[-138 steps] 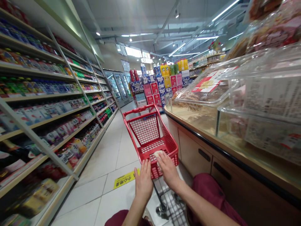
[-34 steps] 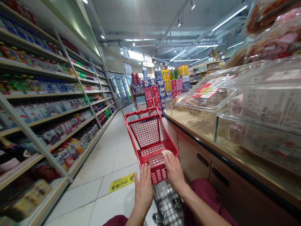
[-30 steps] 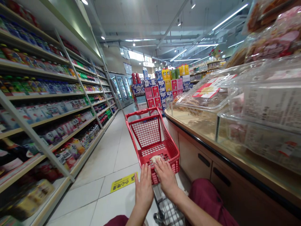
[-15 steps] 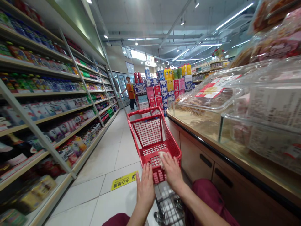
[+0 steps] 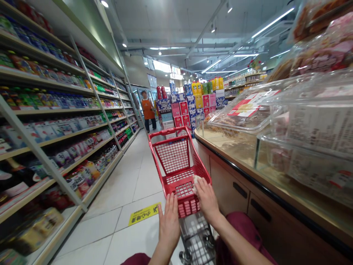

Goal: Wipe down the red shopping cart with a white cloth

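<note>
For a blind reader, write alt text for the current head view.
The right hand holds a pale cloth at the near rim of a red shopping cart; the left hand is at its left corner. Stocked shelves stand left, a food counter right, a person in orange beyond.

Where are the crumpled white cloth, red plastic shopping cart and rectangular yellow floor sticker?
Crumpled white cloth (image 5: 196, 180): head view, uncovered edge.
Red plastic shopping cart (image 5: 178, 183): head view, basket floor.
Rectangular yellow floor sticker (image 5: 144, 214): head view, middle.
</note>
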`<state>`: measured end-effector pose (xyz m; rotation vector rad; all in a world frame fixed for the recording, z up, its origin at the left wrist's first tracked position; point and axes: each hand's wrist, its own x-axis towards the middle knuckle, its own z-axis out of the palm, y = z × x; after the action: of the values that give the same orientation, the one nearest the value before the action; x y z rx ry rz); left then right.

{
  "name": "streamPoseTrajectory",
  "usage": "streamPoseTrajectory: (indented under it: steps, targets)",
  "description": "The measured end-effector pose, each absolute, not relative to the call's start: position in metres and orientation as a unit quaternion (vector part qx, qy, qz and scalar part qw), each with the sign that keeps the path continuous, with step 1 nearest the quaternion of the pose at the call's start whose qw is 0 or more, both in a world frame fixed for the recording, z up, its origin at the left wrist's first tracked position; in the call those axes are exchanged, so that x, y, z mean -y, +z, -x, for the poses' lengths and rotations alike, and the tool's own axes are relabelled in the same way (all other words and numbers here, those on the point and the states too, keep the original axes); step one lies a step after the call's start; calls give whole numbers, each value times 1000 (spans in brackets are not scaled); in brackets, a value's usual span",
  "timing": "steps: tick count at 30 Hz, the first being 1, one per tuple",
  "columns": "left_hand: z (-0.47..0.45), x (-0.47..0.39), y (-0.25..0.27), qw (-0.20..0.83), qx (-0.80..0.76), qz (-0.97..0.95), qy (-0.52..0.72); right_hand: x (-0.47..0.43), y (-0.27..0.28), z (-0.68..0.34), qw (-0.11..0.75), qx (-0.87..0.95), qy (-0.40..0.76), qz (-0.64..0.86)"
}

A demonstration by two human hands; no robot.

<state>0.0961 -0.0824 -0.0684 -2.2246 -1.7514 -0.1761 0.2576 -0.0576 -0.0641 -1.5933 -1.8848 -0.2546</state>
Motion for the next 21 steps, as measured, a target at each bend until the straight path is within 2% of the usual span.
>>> streamPoseTrajectory:
  steps: [2, 8, 13, 18, 21]
  targets:
    - [-97, 82, -71, 156, 612, 772, -70, 57, -66, -260, 332, 705, -105, 618]
    - [-94, 81, -72, 159, 614, 770, -70, 69, -69, -231, 333, 786, -126, 505]
    - [-94, 82, -71, 155, 612, 772, -67, 66, -58, -234, 304, 776, -79, 548]
    - [-95, 83, -69, 155, 609, 775, -65, 59, -52, -250, 281, 795, -84, 531]
    - [-94, 83, -68, 151, 605, 779, -65, 55, -49, -281, 277, 751, -88, 593]
